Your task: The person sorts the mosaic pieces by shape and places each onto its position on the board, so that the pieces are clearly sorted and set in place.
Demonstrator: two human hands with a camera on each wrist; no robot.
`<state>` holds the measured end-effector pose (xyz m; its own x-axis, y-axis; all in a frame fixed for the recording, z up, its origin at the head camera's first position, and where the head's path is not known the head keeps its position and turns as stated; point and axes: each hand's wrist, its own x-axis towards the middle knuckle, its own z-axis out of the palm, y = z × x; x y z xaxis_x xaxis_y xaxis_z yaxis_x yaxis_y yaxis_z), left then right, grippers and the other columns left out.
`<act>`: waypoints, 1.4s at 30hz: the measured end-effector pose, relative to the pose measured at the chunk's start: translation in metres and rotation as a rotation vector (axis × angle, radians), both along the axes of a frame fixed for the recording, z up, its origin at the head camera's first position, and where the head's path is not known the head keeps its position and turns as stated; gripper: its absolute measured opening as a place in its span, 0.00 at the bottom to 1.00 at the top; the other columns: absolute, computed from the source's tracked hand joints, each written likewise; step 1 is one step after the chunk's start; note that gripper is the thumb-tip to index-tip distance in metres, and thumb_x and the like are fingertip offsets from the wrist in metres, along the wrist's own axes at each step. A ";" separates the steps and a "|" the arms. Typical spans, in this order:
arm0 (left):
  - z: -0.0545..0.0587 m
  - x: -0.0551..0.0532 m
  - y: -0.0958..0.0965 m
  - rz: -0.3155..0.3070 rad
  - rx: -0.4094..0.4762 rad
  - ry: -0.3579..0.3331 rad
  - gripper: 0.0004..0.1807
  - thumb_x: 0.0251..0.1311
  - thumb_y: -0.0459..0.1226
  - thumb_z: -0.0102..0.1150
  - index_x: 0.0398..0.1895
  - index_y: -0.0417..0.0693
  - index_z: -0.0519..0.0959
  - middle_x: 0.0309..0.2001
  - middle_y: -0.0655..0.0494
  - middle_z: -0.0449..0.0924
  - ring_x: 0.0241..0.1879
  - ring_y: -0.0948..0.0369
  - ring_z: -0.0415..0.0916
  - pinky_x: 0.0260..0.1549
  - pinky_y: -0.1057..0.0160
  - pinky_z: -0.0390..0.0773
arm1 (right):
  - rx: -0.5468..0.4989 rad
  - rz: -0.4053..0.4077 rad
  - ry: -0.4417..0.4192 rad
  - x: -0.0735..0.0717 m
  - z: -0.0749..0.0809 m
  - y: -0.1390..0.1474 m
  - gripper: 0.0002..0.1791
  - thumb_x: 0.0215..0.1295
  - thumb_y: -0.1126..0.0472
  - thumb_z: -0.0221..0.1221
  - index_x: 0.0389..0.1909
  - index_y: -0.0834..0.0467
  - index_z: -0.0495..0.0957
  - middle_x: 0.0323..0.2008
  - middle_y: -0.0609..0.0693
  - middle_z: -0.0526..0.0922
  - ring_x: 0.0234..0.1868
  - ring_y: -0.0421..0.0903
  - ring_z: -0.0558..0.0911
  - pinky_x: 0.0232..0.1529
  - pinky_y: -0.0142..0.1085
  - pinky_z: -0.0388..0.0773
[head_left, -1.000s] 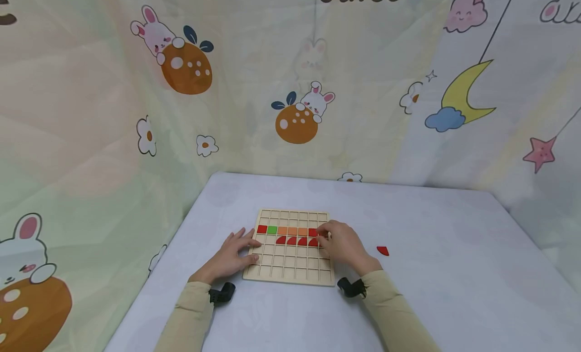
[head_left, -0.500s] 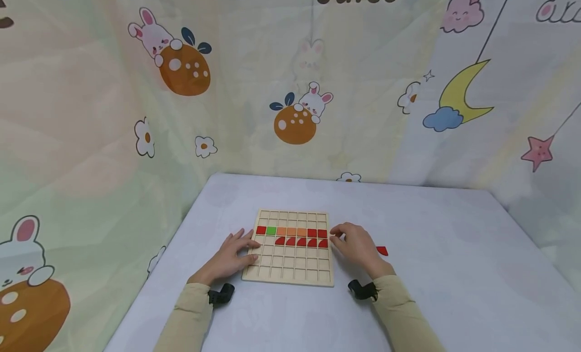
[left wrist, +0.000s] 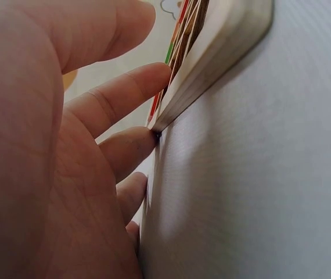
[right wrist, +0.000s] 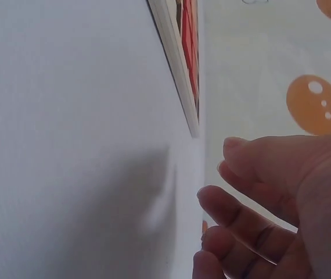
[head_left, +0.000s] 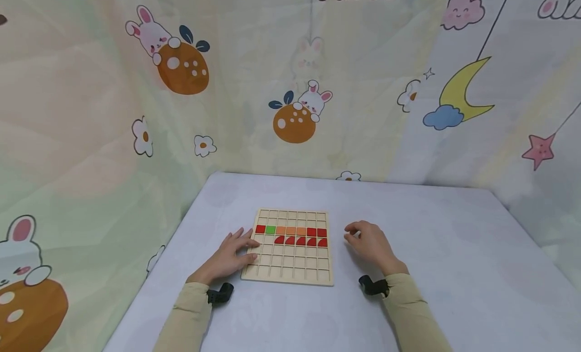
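A light wooden grid board lies on the table. One of its rows holds red, green, orange and red square tiles. Red quarter-circle tiles sit in the row just below. My left hand has its fingers spread at the board's left edge, fingertips touching the rim in the left wrist view. My right hand hovers right of the board, apart from it, fingers loosely bent and nothing between them in the right wrist view. The loose red piece seen earlier is hidden behind this hand and wrist.
A white-covered table extends on all sides of the board. Behind it hangs a printed curtain with rabbits, fruit and a moon. Each wrist wears a black camera mount close above the table.
My right hand let go at the board's right edge, leaving the last red tiles uncovered, and moved right until it covers the loose red piece. My left hand stayed put.
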<state>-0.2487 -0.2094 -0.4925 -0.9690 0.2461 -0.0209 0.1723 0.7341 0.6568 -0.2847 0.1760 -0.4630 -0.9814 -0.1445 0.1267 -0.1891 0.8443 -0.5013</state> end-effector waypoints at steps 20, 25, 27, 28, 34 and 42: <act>-0.001 0.000 0.000 0.003 0.006 -0.002 0.17 0.61 0.48 0.62 0.53 0.61 0.81 0.75 0.57 0.55 0.77 0.51 0.37 0.74 0.44 0.35 | -0.022 -0.044 -0.066 0.003 0.009 0.051 0.13 0.64 0.59 0.62 0.46 0.61 0.82 0.42 0.56 0.84 0.34 0.48 0.81 0.32 0.40 0.79; -0.001 0.000 0.000 0.004 0.007 0.002 0.17 0.61 0.48 0.63 0.53 0.60 0.81 0.75 0.55 0.56 0.77 0.50 0.37 0.74 0.45 0.35 | 0.011 -0.085 -0.125 0.002 0.011 0.058 0.14 0.64 0.58 0.61 0.46 0.61 0.82 0.43 0.58 0.83 0.38 0.51 0.79 0.40 0.46 0.79; -0.001 -0.001 0.000 0.005 0.006 0.001 0.17 0.61 0.48 0.63 0.53 0.60 0.81 0.75 0.55 0.56 0.77 0.51 0.38 0.74 0.45 0.35 | 0.025 -0.084 -0.139 0.002 0.012 0.061 0.14 0.62 0.58 0.61 0.45 0.62 0.82 0.42 0.59 0.82 0.41 0.54 0.78 0.43 0.49 0.78; -0.001 -0.001 0.000 0.005 0.006 0.000 0.17 0.61 0.48 0.63 0.53 0.61 0.81 0.75 0.55 0.56 0.77 0.51 0.38 0.74 0.45 0.35 | 0.033 -0.082 -0.144 0.003 0.012 0.063 0.14 0.62 0.58 0.61 0.45 0.62 0.82 0.42 0.59 0.82 0.42 0.55 0.78 0.44 0.50 0.78; -0.002 -0.001 -0.001 0.007 0.001 -0.003 0.17 0.61 0.48 0.62 0.53 0.61 0.81 0.75 0.56 0.56 0.77 0.51 0.37 0.75 0.45 0.35 | 0.064 -0.079 -0.191 0.004 0.014 0.071 0.12 0.61 0.58 0.63 0.40 0.62 0.82 0.38 0.56 0.82 0.38 0.52 0.77 0.41 0.49 0.78; -0.001 0.000 0.000 0.007 0.009 -0.001 0.16 0.61 0.47 0.62 0.52 0.61 0.81 0.75 0.55 0.56 0.77 0.51 0.38 0.74 0.45 0.35 | 0.062 -0.083 -0.229 0.007 0.015 0.078 0.11 0.61 0.58 0.63 0.38 0.62 0.82 0.36 0.55 0.82 0.36 0.52 0.76 0.39 0.47 0.77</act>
<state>-0.2491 -0.2092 -0.4937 -0.9708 0.2390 -0.0199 0.1660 0.7295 0.6635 -0.2780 0.2537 -0.4483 -0.9923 -0.0629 -0.1067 -0.0054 0.8827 -0.4698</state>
